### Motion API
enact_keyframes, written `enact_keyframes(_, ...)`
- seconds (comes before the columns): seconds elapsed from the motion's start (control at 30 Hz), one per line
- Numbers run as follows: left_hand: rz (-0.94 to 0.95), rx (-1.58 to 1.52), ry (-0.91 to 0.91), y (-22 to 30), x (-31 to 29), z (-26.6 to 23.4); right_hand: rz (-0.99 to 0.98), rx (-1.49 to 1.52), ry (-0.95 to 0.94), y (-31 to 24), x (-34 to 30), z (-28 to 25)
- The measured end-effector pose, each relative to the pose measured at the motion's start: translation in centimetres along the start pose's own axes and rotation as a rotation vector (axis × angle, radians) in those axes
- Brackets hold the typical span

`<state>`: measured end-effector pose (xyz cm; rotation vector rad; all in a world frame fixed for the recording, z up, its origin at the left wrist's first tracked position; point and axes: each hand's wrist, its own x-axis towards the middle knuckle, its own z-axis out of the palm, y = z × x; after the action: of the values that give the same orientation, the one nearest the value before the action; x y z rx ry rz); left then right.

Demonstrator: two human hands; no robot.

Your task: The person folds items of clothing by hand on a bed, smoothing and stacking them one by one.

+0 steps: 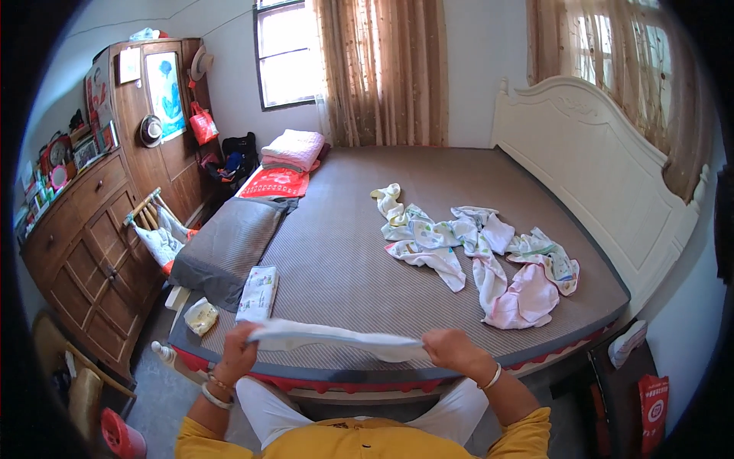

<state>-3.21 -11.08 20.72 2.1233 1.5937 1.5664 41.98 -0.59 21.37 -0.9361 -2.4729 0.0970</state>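
A white strip of cloth [336, 339] is stretched between my two hands, just above the near edge of the bed. My left hand [238, 352] is closed on one end, and my right hand [453, 349] grips the other. The cloth sags a little in the middle; whether it is folded or a single layer I cannot tell. On the grey striped mattress [344, 222], ahead and to the right, lies a loose pile of small printed cloths [436, 233], with a pink cloth [524, 297] at its near end. A white printed packet [258, 294] lies close to my left hand.
A small yellow-white packet [201, 317] sits at the mattress's near left corner. Along the left side are a grey folded cover [225, 249], a red cloth [277, 182] and a pink pillow [293, 147]. The cream headboard [596, 138] rises on the right; a wooden cabinet [92, 252] stands left.
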Motion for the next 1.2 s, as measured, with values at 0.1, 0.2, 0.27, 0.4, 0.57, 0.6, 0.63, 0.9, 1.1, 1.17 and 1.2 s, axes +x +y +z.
enact_keyframes(0.1,-0.188,-0.073,-0.197,1.0,0.3,-3.1,0.007,0.045,-0.048,0.3,-0.2,-0.3)
enact_keyframes(0.2,-0.448,-0.263,0.065,1.5,0.5,-4.9,0.033,0.240,0.158,0.1,0.2,-0.8)
enact_keyframes(0.27,-0.259,-0.046,-0.048,1.2,1.3,-5.1,-0.005,0.176,0.079,0.1,1.7,-1.2)
enact_keyframes(0.4,-0.238,-0.017,-0.074,0.3,2.3,-5.0,0.118,0.225,0.226,-0.3,3.4,-2.2)
enact_keyframes(0.57,-0.316,-0.091,-0.027,-1.0,1.7,-5.2,0.080,0.093,0.073,-0.3,3.7,-2.0)
enact_keyframes(0.6,-0.321,-0.110,-0.011,-1.3,1.4,-5.1,0.088,0.159,0.104,-0.3,3.6,-1.9)
enact_keyframes(0.63,-0.355,-0.149,0.027,-1.5,1.3,-5.1,0.113,0.247,0.134,-0.3,3.4,-1.8)
enact_keyframes(0.9,-0.431,-0.325,0.161,-1.4,0.0,-5.3,0.141,0.289,0.098,-2.7,2.7,-3.6)
enact_keyframes(1.1,-0.486,-0.352,0.158,-2.9,-0.2,-5.0,0.212,0.401,0.102,-3.0,3.0,-3.4)
enact_keyframes(1.17,-0.509,-0.397,0.157,-3.4,-0.5,-4.3,0.248,0.451,0.080,-2.8,2.7,-3.2)
enact_keyframes(1.2,-0.528,-0.408,0.135,-3.7,-0.9,-4.3,0.277,0.482,0.066,-2.9,2.4,-3.1)
